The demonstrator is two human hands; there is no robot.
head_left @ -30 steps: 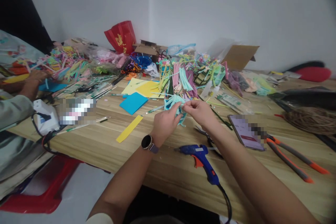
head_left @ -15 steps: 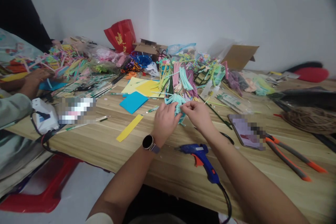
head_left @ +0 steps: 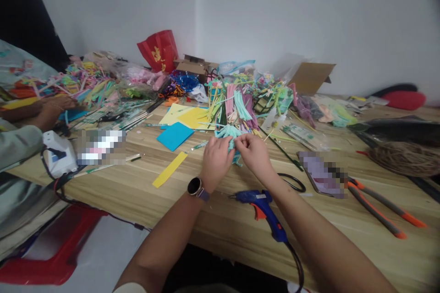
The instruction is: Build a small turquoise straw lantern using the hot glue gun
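A mint-green fuzzy piece [head_left: 228, 132] is held between both hands above the wooden table [head_left: 206, 215]. My left hand [head_left: 216, 158], with a watch on its wrist, is wrapped round its left side, closed on it. My right hand [head_left: 253, 152] pinches at its right side, thumb and fingertips together. The hands partly hide the piece, and its lower end hangs between them. A blue glue gun [head_left: 266, 208] with an orange trigger lies just below my right hand, its nozzle to the left.
Left of my hands lie a blue sheet [head_left: 175, 136] and a yellow strip [head_left: 170, 169]. Bundled coloured stems [head_left: 237, 100] stand behind. Pliers [head_left: 381, 206] and a phone [head_left: 321, 174] are at the right. Another person's hand [head_left: 57, 107] is at the far left, near a white power block [head_left: 60, 153].
My right hand has shifted slightly left, closer to my left hand, still pinching the mint-green piece. The other person's hand at far left has moved a little to the right.
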